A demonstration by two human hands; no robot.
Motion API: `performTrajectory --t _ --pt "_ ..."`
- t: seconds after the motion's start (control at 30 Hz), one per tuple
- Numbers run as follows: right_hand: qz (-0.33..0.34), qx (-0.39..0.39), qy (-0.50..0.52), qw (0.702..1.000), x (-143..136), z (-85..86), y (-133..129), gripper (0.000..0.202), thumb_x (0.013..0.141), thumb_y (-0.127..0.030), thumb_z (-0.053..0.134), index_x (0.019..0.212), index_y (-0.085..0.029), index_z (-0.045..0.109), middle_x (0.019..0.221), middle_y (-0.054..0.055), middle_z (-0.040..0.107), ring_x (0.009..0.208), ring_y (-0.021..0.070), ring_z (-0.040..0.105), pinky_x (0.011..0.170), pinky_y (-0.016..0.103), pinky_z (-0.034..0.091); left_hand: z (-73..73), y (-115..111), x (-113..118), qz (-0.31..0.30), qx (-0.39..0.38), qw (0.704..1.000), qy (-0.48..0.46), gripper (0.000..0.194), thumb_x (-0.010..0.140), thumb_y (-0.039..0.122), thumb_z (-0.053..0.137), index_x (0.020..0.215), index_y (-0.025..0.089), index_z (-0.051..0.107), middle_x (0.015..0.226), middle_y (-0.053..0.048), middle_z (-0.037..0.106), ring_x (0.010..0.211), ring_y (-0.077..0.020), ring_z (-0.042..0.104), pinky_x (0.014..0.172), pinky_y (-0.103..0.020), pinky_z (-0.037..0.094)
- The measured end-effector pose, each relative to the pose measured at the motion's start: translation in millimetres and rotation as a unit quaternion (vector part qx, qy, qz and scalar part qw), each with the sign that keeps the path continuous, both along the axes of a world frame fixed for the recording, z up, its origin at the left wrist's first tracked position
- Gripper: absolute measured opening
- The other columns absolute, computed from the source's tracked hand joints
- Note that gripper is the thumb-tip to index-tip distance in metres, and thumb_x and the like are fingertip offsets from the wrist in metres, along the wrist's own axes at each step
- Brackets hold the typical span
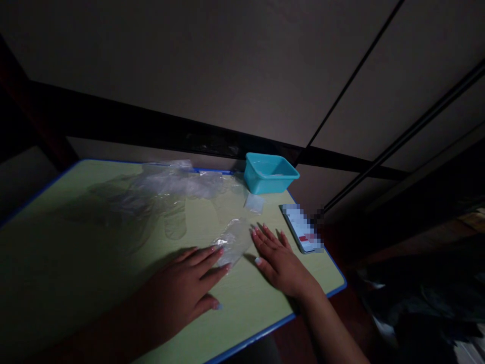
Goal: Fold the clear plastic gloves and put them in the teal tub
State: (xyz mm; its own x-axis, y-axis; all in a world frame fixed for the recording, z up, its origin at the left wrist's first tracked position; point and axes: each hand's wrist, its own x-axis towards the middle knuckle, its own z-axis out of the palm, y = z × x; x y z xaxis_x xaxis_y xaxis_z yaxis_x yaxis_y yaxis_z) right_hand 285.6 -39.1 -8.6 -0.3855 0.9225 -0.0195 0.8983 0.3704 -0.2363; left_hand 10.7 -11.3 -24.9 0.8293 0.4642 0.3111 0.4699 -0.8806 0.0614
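A clear plastic bag (234, 241) lies flat on the pale green table between my hands. The fingertips of my left hand (189, 283) rest on its near left edge, fingers spread. My right hand (278, 260) is at the bag's right side, palm down with its fingers stretched out; whether its fingertips touch the bag I cannot tell. Behind them a loose heap of clear plastic bags (170, 182) spreads over the far part of the table. A small whitish square packet (254, 203) lies just beyond the bag.
A turquoise plastic basket (271, 183) stands at the far right corner. A phone (301, 230) with a lit, partly blurred screen lies near the right edge. The table (94, 283) has a blue rim. Cabinet panels (208, 65) rise behind it. Dark cloth-like items lie at far right.
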Motion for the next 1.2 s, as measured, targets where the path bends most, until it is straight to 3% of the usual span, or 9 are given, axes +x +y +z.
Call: performTrajectory --t 0.17,0.33,0.47,0.73,1.2 --pt "-0.022 0.000 0.011 1.000 0 0.4 0 0.061 0.098 -0.041 0.034 0.152 -0.023 0.011 0.157 0.005 0.017 0.145 0.0229 0.009 0.114 0.059 0.009 4.3 0 1 0.005 -0.029 0.999 0.019 0.047 0.084 0.050 0.062 0.127 0.033 0.059 0.139 -0.003 0.054 0.123 -0.0250 0.054 0.103 -0.039 0.039" --pt "-0.017 -0.003 0.010 1.000 -1 1.5 0 0.060 0.099 -0.041 0.032 0.152 -0.021 0.014 0.156 0.005 0.017 0.145 0.0221 0.009 0.115 0.058 0.009 8.8 -1 2 -0.006 0.043 0.999 0.000 0.042 0.087 0.044 0.060 0.125 0.027 0.061 0.136 -0.004 0.057 0.113 -0.0241 0.061 0.089 -0.033 0.048" --pt "-0.013 0.001 0.017 1.000 0 1.2 0 0.060 0.099 -0.040 0.033 0.152 -0.023 0.013 0.156 0.005 0.017 0.145 0.0226 0.010 0.115 0.058 0.009 13.3 0 1 -0.023 0.096 0.995 -0.019 0.039 0.088 0.046 0.058 0.118 0.022 0.066 0.134 -0.004 0.059 0.115 -0.0253 0.060 0.087 -0.032 0.049" --pt "-0.017 0.000 0.020 1.000 1 -1.8 0 0.059 0.099 -0.038 0.034 0.152 -0.024 0.013 0.156 0.005 0.018 0.145 0.0221 0.011 0.115 0.057 0.010 22.7 -1 -2 -0.025 0.081 0.996 -0.041 0.028 0.090 0.042 0.055 0.094 0.020 0.073 0.116 -0.003 0.070 0.110 -0.0254 0.063 0.086 -0.035 0.051" --pt "-0.017 -0.001 0.022 1.000 2 -1.5 0 0.058 0.099 -0.037 0.034 0.152 -0.024 0.013 0.156 0.003 0.017 0.145 0.0217 0.010 0.115 0.057 0.013 15.7 5 -2 -0.067 0.054 0.994 -0.069 0.031 0.094 0.036 0.049 0.100 0.018 0.073 0.109 -0.006 0.073 0.100 -0.0227 0.069 0.091 -0.038 0.053"
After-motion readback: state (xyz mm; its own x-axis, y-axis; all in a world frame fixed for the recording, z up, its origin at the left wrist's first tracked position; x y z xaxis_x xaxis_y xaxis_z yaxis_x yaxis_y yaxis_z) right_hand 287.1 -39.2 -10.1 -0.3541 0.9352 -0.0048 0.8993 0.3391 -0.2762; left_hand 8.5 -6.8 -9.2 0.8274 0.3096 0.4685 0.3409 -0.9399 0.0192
